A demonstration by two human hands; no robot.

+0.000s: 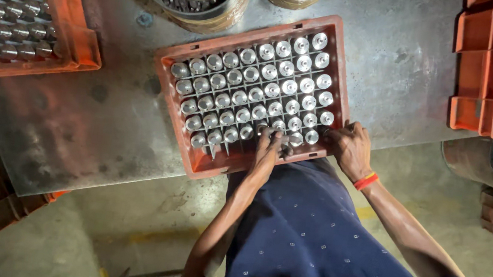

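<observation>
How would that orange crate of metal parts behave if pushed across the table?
The orange crate is probably heavy: most cells hold shiny metal cylinders. It would likely slide stiffly on the steel table, and the dividers should keep parts from rolling.

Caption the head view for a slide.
Both hands, left hand and right hand, at an orange plastic crate of shiny metal cylinders.

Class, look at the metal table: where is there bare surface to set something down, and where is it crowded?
Bare table lies left of the middle crate, below the left crate. Another free patch runs between the middle crate and the right crates. The back edge is crowded by two drums. The near crate edge is taken by the left hand and right hand.
</observation>
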